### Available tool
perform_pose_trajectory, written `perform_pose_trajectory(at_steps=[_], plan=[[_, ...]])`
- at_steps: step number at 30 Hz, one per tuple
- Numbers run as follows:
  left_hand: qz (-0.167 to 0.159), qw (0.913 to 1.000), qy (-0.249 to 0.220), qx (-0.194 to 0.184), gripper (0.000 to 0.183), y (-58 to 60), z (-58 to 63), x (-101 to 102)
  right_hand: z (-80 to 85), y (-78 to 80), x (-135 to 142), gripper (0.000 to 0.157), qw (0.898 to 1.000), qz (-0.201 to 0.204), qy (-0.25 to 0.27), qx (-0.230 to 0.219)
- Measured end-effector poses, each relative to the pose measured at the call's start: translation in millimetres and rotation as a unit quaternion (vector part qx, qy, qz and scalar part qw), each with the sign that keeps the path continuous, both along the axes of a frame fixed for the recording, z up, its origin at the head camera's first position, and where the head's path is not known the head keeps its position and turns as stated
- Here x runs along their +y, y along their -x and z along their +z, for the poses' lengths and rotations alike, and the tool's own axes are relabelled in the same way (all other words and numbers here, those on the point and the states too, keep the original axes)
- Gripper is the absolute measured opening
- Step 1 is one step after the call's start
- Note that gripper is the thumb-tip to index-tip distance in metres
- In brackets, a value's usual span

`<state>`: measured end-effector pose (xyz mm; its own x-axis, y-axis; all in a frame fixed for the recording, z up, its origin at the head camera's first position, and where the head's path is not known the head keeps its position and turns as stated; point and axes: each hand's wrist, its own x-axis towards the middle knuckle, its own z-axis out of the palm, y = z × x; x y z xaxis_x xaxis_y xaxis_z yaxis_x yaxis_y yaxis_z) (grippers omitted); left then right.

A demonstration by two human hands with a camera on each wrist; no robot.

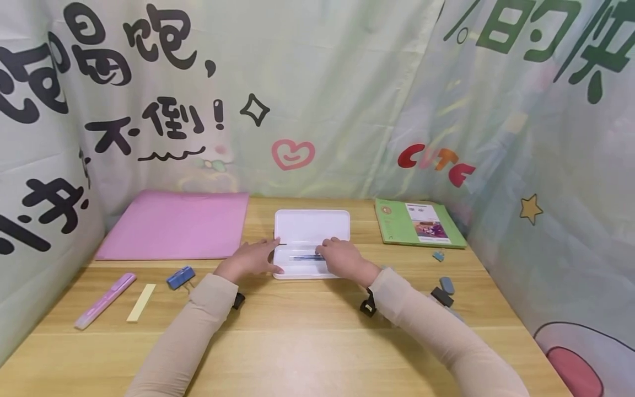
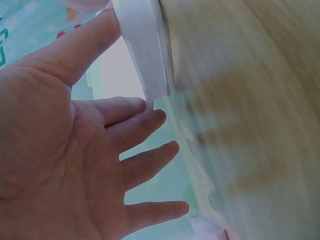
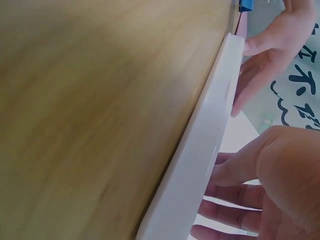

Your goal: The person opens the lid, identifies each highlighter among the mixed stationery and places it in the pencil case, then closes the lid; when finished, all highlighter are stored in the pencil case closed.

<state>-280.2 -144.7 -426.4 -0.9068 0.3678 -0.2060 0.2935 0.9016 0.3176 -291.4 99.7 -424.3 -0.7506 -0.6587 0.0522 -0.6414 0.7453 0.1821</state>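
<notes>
A white pencil case [image 1: 312, 227] lies open on the table, its lid tilted back. My left hand [image 1: 255, 256] holds its left end, with the thumb at the front corner and the forefinger toward the back. In the left wrist view the other fingers [image 2: 150, 165] of that hand are spread past the case's end. Inside the tray lies a thin dark-blue pen [image 1: 303, 257]. Over its right end, my right hand [image 1: 347, 259] reaches in with bent fingers that pinch the pen. The case's front wall [image 3: 195, 145] hides those fingertips in the right wrist view.
At the back left lies a pink folder [image 1: 178, 226]. A pink utility knife [image 1: 106, 300], a yellow strip [image 1: 141, 303] and a blue binder clip [image 1: 181, 277] are at left. On the right are a green book [image 1: 392, 223], a small clip [image 1: 439, 256] and an eraser [image 1: 447, 285].
</notes>
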Motion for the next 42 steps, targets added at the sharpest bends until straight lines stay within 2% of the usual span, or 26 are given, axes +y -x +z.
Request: perform_pose_trajectory(at_steps=[4, 6, 9, 12, 14, 17, 22, 28, 34, 39, 42], plan=[[0.0, 1.0, -0.006, -0.003, 0.088, -0.9, 0.0, 0, 4.1, -8.0, 11, 0.035, 1.0, -0.003, 0.025, 0.011], [0.001, 1.0, -0.005, -0.006, 0.088, -1.5, 0.4, 0, 5.9, -12.3, 18, 0.032, 0.999, -0.011, 0.041, 0.024], [0.001, 1.0, -0.004, -0.008, 0.088, -2.0, 1.2, 0, 9.0, -19.1, 31, 0.021, 0.996, -0.048, 0.063, 0.038], [0.002, 1.0, -0.005, -0.006, 0.088, -1.8, 1.9, 0, 14.3, -26.7, 43, 0.009, 0.991, -0.106, 0.075, 0.037], [0.002, 1.0, -0.006, -0.003, 0.089, -1.4, 1.6, -1, 18.2, -32.2, 50, 0.01, 0.987, -0.143, 0.067, 0.025], [-0.001, 1.0, -0.008, -0.002, 0.088, -0.9, 0.9, -1, 23.0, -41.9, 59, 0.02, 0.981, -0.188, 0.035, -0.012], [-0.004, 0.9999, -0.011, -0.003, 0.088, -1.4, 0.6, -1, 24.4, -55.0, 69, 0.033, 0.97, -0.228, -0.021, -0.087], [-0.007, 0.9998, -0.018, -0.001, 0.088, -0.5, -0.4, -2, 21.0, -58.2, 72, 0.036, 0.962, -0.247, -0.044, -0.105], [-0.01, 0.9998, -0.017, 0.0, 0.087, -0.3, 0.2, -2, 16.9, -60.6, 72, 0.033, 0.966, -0.231, -0.049, -0.11], [-0.011, 0.9998, -0.017, 0.001, 0.088, 0.2, -0.1, -2, 15.4, -63.4, 69, 0.029, 0.968, -0.231, -0.039, -0.092], [-0.01, 0.9998, -0.015, 0.003, 0.089, 0.5, -0.5, -2, 17.0, -64.2, 66, 0.03, 0.97, -0.234, -0.009, -0.067]])
